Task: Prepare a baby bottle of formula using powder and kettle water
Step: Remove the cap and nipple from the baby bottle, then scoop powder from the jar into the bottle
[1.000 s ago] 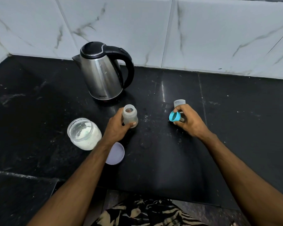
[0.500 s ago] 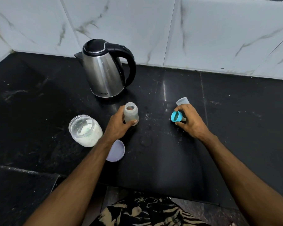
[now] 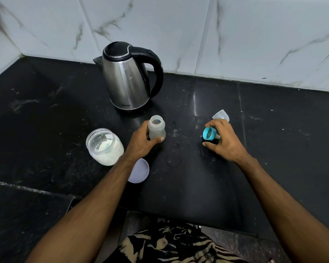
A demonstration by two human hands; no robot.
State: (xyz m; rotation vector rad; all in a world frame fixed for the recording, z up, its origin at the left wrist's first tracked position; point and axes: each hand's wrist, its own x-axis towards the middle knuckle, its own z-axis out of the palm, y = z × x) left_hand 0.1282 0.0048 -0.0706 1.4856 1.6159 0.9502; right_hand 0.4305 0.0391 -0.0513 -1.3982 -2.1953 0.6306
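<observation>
My left hand [image 3: 141, 144] grips a small translucent baby bottle [image 3: 156, 129] that stands upright and uncapped on the black counter [image 3: 188, 183]. My right hand [image 3: 223, 142] holds the bottle's blue screw ring with its teat [image 3: 209, 133], tilted on its side just above the counter. A clear bottle cap [image 3: 221, 115] lies right behind that hand. To the left stands an open clear jar of white powder [image 3: 104, 147]. A steel kettle [image 3: 125, 78] with a black lid and handle stands behind the bottle.
The jar's pale lilac lid [image 3: 140, 170] lies upside down beside my left forearm. Marble-look wall tiles [image 3: 235, 35] close the back and left of the counter. The counter's front edge runs near my body, with a lower step at the left.
Both hands keep their grips. The blue ring has tipped a little in my right hand. The view has shifted slightly; nothing on the counter has moved.
</observation>
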